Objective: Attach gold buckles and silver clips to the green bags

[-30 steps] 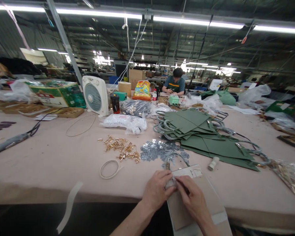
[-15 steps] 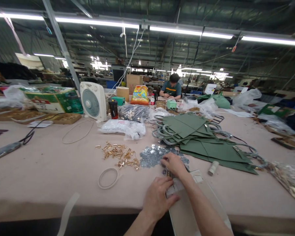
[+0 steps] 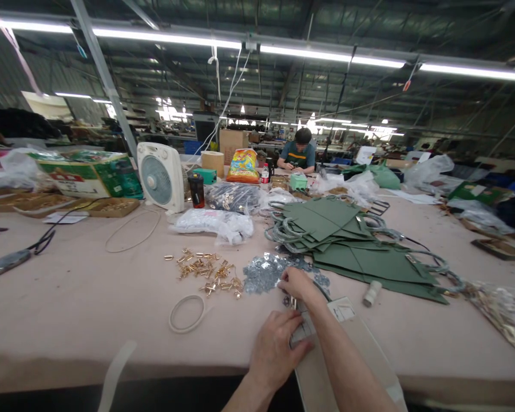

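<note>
resting on the beige panel [image 3: 312, 377] at the lower right of the frame, my left hand [image 3: 277, 343] has its thumb apart from the fingers; from my distance i cannot tell if it grips. below the centre, my right hand [image 3: 298, 284] is narrow, at the silver pieces [image 3: 260, 277]; i cannot tell if it holds one. golden fittings [image 3: 195, 267] lie left of these.

Dark ceiling [image 3: 369, 23] — strip lights [image 3: 167, 38], pinkish table [image 3: 90, 303]

Beige panel [image 3: 364, 339]; silvery plates [image 3: 260, 276]; gold fittings [image 3: 218, 284]
</note>
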The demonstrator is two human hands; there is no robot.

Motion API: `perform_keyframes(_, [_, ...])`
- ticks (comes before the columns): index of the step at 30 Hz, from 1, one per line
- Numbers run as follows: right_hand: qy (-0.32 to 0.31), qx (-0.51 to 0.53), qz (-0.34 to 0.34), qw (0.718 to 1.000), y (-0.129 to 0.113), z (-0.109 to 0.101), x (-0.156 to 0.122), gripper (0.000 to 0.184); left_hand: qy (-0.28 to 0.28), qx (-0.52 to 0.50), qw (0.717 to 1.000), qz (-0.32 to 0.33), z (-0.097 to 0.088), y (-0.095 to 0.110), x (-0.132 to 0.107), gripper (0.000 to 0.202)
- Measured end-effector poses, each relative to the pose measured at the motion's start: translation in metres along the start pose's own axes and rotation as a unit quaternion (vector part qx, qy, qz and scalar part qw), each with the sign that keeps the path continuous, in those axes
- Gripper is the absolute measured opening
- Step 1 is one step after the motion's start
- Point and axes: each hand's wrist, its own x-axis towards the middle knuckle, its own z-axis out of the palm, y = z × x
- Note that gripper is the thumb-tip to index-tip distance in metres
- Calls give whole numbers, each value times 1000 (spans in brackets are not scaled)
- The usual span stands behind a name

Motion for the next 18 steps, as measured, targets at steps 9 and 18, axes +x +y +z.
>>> perform_keyframes(9, [96,223,-37,969,24,-34,-25,28,-4,44,998,42,-1,1,1,41])
perform_keyframes(18, [166,408,4,898,82,-115,-83,52,-54,109,990,68,30,36,16,45])
